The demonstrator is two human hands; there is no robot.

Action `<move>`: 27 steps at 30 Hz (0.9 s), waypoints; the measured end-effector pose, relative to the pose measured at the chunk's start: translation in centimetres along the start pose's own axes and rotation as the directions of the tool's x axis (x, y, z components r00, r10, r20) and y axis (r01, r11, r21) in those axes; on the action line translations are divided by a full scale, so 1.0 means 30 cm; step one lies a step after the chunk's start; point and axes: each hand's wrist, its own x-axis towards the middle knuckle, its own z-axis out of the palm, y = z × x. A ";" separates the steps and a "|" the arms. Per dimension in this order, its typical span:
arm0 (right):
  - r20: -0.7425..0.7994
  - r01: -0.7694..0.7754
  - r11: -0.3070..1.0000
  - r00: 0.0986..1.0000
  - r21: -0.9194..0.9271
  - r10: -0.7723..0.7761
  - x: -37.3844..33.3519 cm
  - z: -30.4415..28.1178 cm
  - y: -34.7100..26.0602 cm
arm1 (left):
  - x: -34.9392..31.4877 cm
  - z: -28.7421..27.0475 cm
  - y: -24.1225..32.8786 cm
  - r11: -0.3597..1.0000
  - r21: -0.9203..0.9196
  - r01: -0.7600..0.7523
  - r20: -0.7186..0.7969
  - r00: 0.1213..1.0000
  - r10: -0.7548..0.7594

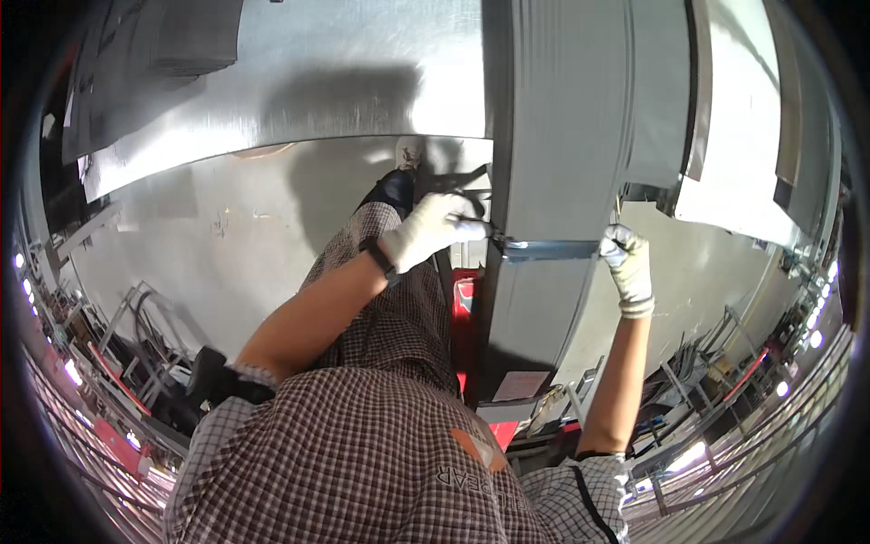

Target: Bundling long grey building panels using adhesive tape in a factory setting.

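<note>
A pale concrete floor (236,245) lies under broad, dull-grey sheet-metal panels (317,82). Across a stacked metal bundle (553,136) runs a thin blue strap (548,247); the white-gloved left hand (426,231) and right hand (628,263) each close their grip on it.
</note>
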 end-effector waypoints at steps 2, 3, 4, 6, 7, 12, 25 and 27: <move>-0.201 0.145 0.968 0.962 -0.203 -0.186 -0.028 0.061 -0.049 | 0.096 -0.013 -0.173 0.982 -0.175 0.074 -0.066 0.994 -0.086; -0.301 0.233 0.897 0.885 -0.376 -0.356 -0.049 0.110 -0.145 | 0.135 -0.032 -0.215 0.936 -0.343 0.076 -0.127 0.984 -0.126; -0.367 0.165 0.823 0.835 -0.544 -0.410 -0.091 0.147 -0.223 | 0.175 -0.045 -0.245 0.864 -0.501 0.051 -0.178 0.971 -0.161; -0.388 0.047 0.691 0.799 -0.722 -0.460 -0.175 0.287 -0.384 | 0.252 -0.007 -0.235 0.911 -0.410 0.049 -0.163 0.979 -0.126; -0.282 0.047 0.609 0.857 -0.792 -0.432 -0.198 0.348 -0.398 | 0.284 0.030 -0.221 0.949 -0.310 0.055 -0.136 0.986 -0.102; -0.313 -0.056 0.624 0.897 -0.780 -0.312 -0.167 0.593 -0.358 | 0.351 0.100 -0.194 0.998 0.002 0.059 -0.009 0.998 -0.059; -0.524 0.458 0.861 0.689 -0.221 -0.501 -0.223 0.483 -0.386 | -0.215 0.121 0.328 0.985 0.118 -0.129 -0.069 0.988 0.137; -0.071 0.561 0.699 0.755 -0.444 -0.651 -0.191 0.334 -0.603 | -0.202 0.189 0.283 0.887 -0.454 -0.082 -0.215 0.977 -0.020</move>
